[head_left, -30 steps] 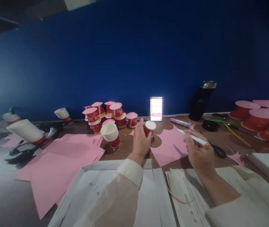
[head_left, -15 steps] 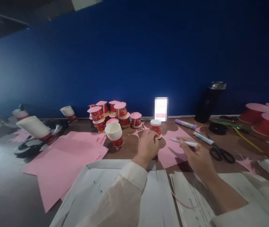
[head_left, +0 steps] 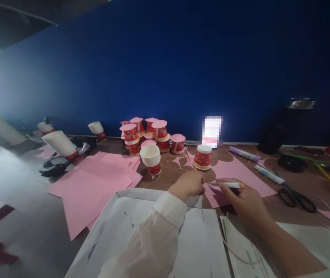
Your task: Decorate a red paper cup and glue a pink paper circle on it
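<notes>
Clustered cups [head_left: 161, 134] have pink discs [head_left: 159, 124] on top, upturned cup [head_left: 202, 158] beyond left hand [head_left: 188, 183] has none yet; right hand [head_left: 246, 197] clamped on pen [head_left: 231, 185] over pink sheet [head_left: 237, 173], can't tell if the left grips anything.

the brown table [head_left: 167, 172] bears pink sheets [head_left: 237, 170], red cups [head_left: 202, 158], scissors [head_left: 293, 193] and a purple tube [head_left: 244, 154]

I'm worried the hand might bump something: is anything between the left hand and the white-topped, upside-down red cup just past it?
Nothing visible is. The white-topped cup stands just beyond the left hand, with only tabletop showing between them. The right hand, holding a white pen, is off to the right.
</notes>
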`<action>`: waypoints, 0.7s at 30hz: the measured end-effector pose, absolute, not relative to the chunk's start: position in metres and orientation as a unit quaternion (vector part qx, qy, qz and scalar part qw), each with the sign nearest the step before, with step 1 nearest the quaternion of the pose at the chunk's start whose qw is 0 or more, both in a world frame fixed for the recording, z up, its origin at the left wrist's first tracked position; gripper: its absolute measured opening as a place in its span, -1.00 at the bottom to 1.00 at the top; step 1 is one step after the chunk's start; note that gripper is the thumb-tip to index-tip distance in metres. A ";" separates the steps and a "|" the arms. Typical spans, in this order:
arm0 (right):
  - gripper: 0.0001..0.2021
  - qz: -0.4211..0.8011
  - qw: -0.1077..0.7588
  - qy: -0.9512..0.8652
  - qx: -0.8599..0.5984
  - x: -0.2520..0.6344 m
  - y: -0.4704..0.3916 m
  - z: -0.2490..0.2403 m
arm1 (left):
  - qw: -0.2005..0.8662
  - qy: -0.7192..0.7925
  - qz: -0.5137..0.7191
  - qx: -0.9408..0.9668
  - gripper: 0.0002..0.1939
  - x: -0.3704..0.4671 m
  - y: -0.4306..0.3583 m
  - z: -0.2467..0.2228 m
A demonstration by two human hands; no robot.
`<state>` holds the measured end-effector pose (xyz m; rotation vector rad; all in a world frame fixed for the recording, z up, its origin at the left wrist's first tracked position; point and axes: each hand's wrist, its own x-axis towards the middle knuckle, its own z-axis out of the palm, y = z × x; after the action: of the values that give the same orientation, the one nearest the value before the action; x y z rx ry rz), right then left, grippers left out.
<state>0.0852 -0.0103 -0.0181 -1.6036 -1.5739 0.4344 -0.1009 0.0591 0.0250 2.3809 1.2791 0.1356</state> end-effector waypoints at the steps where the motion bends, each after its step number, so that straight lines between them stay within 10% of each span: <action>1: -0.63 0.175 0.409 -0.627 -0.639 0.085 -0.011 -0.018 | 0.214 0.461 0.045 0.860 -0.89 -0.101 0.059 0.025; 21: -0.61 0.169 0.381 -0.627 -0.658 0.082 -0.009 -0.018 | 0.209 0.472 0.031 0.856 -0.88 -0.099 0.053 0.036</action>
<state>0.0817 -0.0088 -0.0184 -1.6803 -1.5995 0.4301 -0.0992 0.0532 0.0358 2.3818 1.3119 0.0867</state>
